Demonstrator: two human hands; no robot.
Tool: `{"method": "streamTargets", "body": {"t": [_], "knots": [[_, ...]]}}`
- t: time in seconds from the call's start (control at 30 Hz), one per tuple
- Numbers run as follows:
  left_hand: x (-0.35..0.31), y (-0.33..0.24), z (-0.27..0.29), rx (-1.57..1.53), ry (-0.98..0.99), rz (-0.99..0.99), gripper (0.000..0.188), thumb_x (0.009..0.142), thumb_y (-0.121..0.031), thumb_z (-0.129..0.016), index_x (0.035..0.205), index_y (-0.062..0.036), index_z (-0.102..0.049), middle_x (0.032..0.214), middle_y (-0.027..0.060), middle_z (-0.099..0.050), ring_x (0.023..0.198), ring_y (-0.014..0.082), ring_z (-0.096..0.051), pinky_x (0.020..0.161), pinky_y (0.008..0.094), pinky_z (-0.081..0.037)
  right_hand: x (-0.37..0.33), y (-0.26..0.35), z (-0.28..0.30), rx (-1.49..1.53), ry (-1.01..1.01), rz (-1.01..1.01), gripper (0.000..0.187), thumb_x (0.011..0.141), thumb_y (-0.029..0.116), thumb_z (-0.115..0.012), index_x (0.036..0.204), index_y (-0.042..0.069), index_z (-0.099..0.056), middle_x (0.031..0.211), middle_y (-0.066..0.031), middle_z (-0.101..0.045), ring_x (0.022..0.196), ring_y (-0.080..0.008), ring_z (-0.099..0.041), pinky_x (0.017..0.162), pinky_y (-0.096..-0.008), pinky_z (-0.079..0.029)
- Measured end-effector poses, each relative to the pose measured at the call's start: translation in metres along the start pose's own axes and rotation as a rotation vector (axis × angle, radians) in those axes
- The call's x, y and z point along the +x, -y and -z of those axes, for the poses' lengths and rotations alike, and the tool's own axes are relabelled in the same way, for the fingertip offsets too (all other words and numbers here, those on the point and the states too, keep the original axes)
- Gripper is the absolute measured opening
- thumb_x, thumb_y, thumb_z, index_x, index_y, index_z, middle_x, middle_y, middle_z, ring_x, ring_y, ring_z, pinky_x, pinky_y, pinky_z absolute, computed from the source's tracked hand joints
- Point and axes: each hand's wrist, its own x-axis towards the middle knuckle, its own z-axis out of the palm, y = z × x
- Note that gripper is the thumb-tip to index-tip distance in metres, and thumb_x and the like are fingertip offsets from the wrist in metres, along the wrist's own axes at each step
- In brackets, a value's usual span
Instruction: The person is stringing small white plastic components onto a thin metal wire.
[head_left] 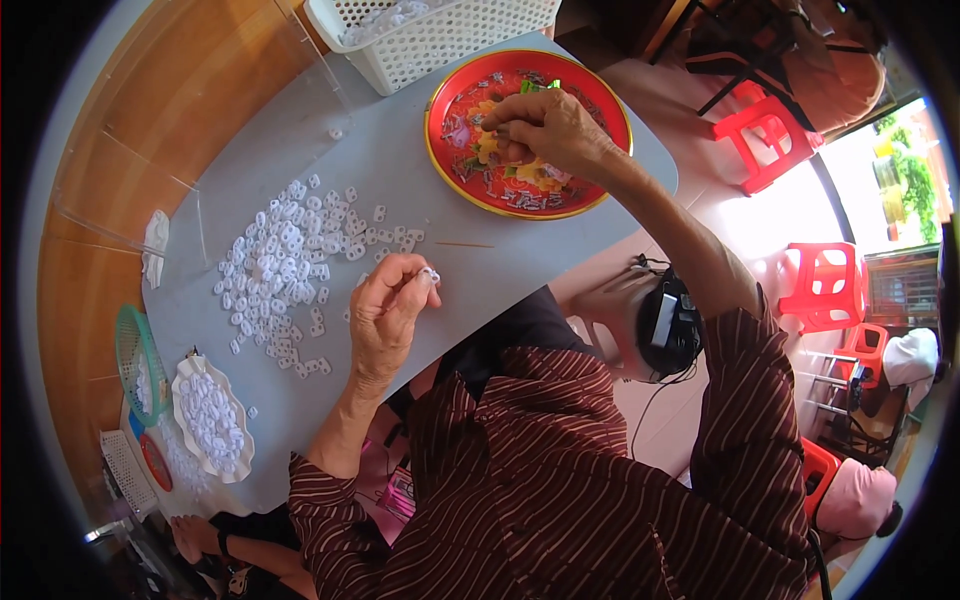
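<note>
Left hand (385,310) pinches one small white ring (430,273) above the tabletop (420,180), beside a loose pile of white rings (285,255), too many to count. Right hand (545,130), fingers closed, picks at small parts in one red plate (455,90); one white basket (430,35) holds more pieces.

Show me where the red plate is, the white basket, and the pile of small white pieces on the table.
red plate (447,150): head view, on its left rim.
white basket (440,45): head view, on its front lattice wall.
pile of small white pieces (285,250): head view, on the middle of the heap.
</note>
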Motion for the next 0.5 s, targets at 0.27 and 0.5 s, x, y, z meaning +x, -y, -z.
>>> {"method": "streamTargets", "body": {"t": [0.27, 0.5], "knots": [[0.001, -0.003, -0.001, 0.042, 0.025, -0.008, 0.007, 0.087, -0.006, -0.054, 0.084, -0.0001, -0.057, 0.073, 0.0024, -0.058, 0.064, 0.0066, -0.053, 0.058, 0.0205, -0.042, 0.005, -0.009, 0.009, -0.365, -0.081, 0.13, 0.024, 0.076, 0.012, -0.053, 0.092, 0.0, -0.066, 0.074, -0.012, -0.066, 0.068, -0.0199, -0.065, 0.067, -0.0319, -0.052], [-0.001, -0.004, -0.002, 0.036, 0.009, -0.003, 0.007, 0.087, -0.007, -0.055, 0.084, -0.0004, -0.057, 0.072, 0.0015, -0.057, 0.064, 0.0062, -0.053, 0.057, 0.0205, -0.042, -0.001, -0.009, 0.012, -0.384, -0.049, 0.122, 0.022, 0.076, 0.011, -0.055, 0.089, -0.003, -0.065, 0.073, -0.012, -0.067, 0.069, -0.0232, -0.066, 0.068, -0.0325, -0.052]]}}
